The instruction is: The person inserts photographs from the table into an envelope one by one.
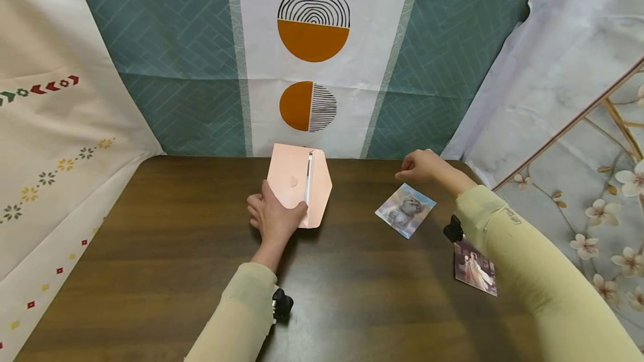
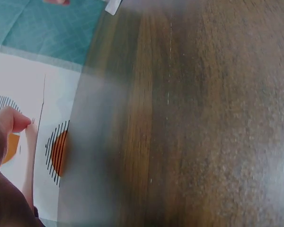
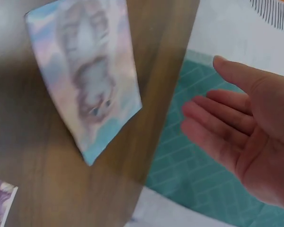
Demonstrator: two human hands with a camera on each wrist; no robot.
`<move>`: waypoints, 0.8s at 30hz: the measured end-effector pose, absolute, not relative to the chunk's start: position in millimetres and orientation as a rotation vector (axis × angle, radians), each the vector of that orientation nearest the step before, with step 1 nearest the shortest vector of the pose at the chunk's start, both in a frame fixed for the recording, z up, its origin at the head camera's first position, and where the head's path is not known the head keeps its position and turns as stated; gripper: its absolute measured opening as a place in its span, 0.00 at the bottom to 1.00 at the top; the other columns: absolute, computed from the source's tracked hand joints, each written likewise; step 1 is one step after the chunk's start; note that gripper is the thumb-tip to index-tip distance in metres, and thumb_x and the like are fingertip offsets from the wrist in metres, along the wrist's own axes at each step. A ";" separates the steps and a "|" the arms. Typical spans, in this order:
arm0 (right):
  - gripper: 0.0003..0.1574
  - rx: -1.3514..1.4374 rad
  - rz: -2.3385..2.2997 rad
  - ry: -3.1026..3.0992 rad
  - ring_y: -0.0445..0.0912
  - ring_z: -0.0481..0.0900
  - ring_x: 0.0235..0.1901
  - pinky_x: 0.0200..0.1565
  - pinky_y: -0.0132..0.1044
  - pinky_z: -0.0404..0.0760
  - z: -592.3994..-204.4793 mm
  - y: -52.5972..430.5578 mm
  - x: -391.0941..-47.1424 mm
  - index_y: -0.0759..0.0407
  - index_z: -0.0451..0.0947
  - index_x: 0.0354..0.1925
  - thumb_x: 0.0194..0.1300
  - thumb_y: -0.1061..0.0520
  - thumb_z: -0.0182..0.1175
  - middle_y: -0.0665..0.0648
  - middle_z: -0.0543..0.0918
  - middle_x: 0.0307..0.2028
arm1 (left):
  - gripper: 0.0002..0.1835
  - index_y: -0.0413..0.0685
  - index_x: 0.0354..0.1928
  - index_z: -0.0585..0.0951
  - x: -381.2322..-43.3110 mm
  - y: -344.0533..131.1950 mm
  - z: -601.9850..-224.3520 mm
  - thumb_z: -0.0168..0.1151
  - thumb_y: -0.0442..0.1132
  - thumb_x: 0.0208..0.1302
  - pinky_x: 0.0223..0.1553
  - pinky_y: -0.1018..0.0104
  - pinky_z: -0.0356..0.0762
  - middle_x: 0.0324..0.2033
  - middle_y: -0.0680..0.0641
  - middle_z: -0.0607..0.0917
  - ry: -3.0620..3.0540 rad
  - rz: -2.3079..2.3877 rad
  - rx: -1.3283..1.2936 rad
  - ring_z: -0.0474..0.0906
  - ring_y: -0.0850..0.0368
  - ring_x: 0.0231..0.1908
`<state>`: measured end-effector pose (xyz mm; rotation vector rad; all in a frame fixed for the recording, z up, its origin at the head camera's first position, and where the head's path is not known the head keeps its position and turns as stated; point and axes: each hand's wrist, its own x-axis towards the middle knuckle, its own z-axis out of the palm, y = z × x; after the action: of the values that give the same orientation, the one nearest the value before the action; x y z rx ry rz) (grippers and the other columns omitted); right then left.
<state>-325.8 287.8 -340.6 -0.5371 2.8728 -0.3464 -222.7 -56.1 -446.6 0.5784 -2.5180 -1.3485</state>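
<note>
My left hand [image 1: 275,214] grips a pale pink envelope [image 1: 289,175] by its lower edge, thumb at the opening and fingers along the left side. The envelope is tilted up above the table, its flap spread to the right; a whitish strip shows in the slit. In the left wrist view the thumb pinches the envelope's edge [image 2: 29,161]. My right hand [image 1: 425,165] hovers just beyond a kitten picture card [image 1: 406,211]. Its fingers [image 3: 215,127] are loosely bent and hold nothing. That card's kitten side faces up, apart from the hand.
A second card [image 1: 474,270] with a figure in a long dress lies partly under my right forearm. The brown wooden table [image 1: 151,272] ends at a patterned cloth backdrop [image 1: 191,88]. Floral cloth [image 1: 593,211] hangs along the right side.
</note>
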 end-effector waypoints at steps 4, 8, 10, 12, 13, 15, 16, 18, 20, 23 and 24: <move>0.24 -0.538 -0.269 2.929 0.61 0.84 0.46 0.50 0.57 0.82 -351.6 309.4 -325.3 0.68 0.86 0.49 0.71 0.48 0.70 0.64 0.89 0.45 | 0.59 0.45 0.82 0.57 -223.3 -56.2 -448.5 0.78 0.50 0.50 0.61 0.36 0.59 0.62 0.31 0.61 -2.520 -1.357 0.574 0.57 0.34 0.64; 0.26 -0.492 -0.228 2.968 0.62 0.84 0.46 0.51 0.59 0.81 -360.9 326.3 -322.9 0.68 0.84 0.51 0.70 0.47 0.70 0.66 0.89 0.46 | 0.60 0.45 0.83 0.57 -223.6 -57.3 -450.8 0.78 0.50 0.50 0.61 0.36 0.58 0.63 0.30 0.61 -2.528 -1.358 0.573 0.57 0.33 0.64; 0.29 -0.473 -0.226 2.979 0.65 0.84 0.50 0.53 0.61 0.81 -364.8 332.7 -321.1 0.70 0.83 0.55 0.70 0.47 0.70 0.68 0.88 0.50 | 0.60 0.44 0.83 0.56 -223.2 -58.1 -451.6 0.77 0.50 0.50 0.62 0.36 0.58 0.63 0.30 0.61 -2.536 -1.361 0.573 0.56 0.33 0.65; 0.31 -0.459 -0.224 2.984 0.68 0.83 0.53 0.55 0.63 0.80 -369.5 337.7 -319.4 0.70 0.82 0.57 0.70 0.46 0.70 0.70 0.87 0.53 | 0.60 0.43 0.83 0.56 -222.8 -58.9 -451.9 0.77 0.50 0.51 0.62 0.36 0.58 0.63 0.30 0.60 -2.541 -1.363 0.574 0.56 0.33 0.65; 0.32 -0.451 -0.227 2.987 0.69 0.83 0.55 0.56 0.65 0.79 -372.3 340.1 -318.7 0.71 0.81 0.58 0.70 0.46 0.70 0.71 0.86 0.55 | 0.59 0.43 0.83 0.56 -222.5 -59.3 -451.9 0.76 0.50 0.51 0.62 0.35 0.58 0.63 0.30 0.60 -2.543 -1.365 0.575 0.56 0.33 0.65; 0.35 -0.415 -0.241 2.993 0.71 0.80 0.59 0.58 0.67 0.77 -378.5 344.3 -316.1 0.71 0.80 0.61 0.71 0.45 0.70 0.73 0.84 0.58 | 0.59 0.43 0.83 0.56 -222.0 -60.0 -451.7 0.76 0.49 0.51 0.62 0.35 0.57 0.63 0.30 0.60 -2.542 -1.368 0.577 0.56 0.33 0.65; 0.36 -0.398 -0.252 2.996 0.71 0.78 0.60 0.59 0.68 0.76 -382.5 346.6 -314.6 0.71 0.79 0.62 0.71 0.44 0.69 0.73 0.82 0.60 | 0.59 0.43 0.83 0.56 -221.7 -60.0 -451.9 0.76 0.49 0.51 0.62 0.35 0.58 0.63 0.30 0.60 -2.543 -1.367 0.577 0.56 0.33 0.65; 0.38 -0.392 -0.275 3.004 0.73 0.75 0.63 0.61 0.70 0.74 -390.7 350.7 -311.5 0.72 0.77 0.64 0.72 0.43 0.69 0.75 0.79 0.62 | 0.59 0.43 0.83 0.56 -221.8 -59.8 -452.5 0.76 0.49 0.51 0.62 0.35 0.58 0.63 0.30 0.60 -2.546 -1.362 0.575 0.56 0.33 0.65; 0.40 -0.410 -0.295 3.011 0.74 0.72 0.65 0.64 0.70 0.72 -398.7 354.3 -308.9 0.72 0.75 0.66 0.72 0.44 0.70 0.76 0.76 0.63 | 0.59 0.43 0.82 0.57 -222.1 -59.8 -453.6 0.76 0.49 0.51 0.62 0.35 0.58 0.63 0.30 0.61 -2.546 -1.360 0.572 0.56 0.33 0.65; 0.41 -0.460 -0.315 3.026 0.75 0.71 0.65 0.65 0.71 0.71 -407.5 357.6 -305.3 0.73 0.75 0.66 0.69 0.46 0.73 0.77 0.75 0.64 | 0.59 0.42 0.82 0.57 -222.3 -59.9 -455.1 0.77 0.49 0.51 0.61 0.35 0.58 0.63 0.30 0.60 -2.552 -1.356 0.572 0.56 0.33 0.65; 0.41 -0.470 -0.317 3.029 0.75 0.71 0.65 0.64 0.71 0.71 -409.6 358.5 -304.3 0.72 0.75 0.66 0.68 0.46 0.74 0.77 0.75 0.64 | 0.59 0.43 0.82 0.57 -222.2 -60.3 -455.2 0.77 0.49 0.51 0.62 0.35 0.58 0.63 0.30 0.60 -2.553 -1.358 0.573 0.56 0.33 0.65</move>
<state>-304.3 358.5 -409.6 -0.4696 3.0293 -0.3166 -222.2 -60.3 -455.2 0.5732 -2.5527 -1.3581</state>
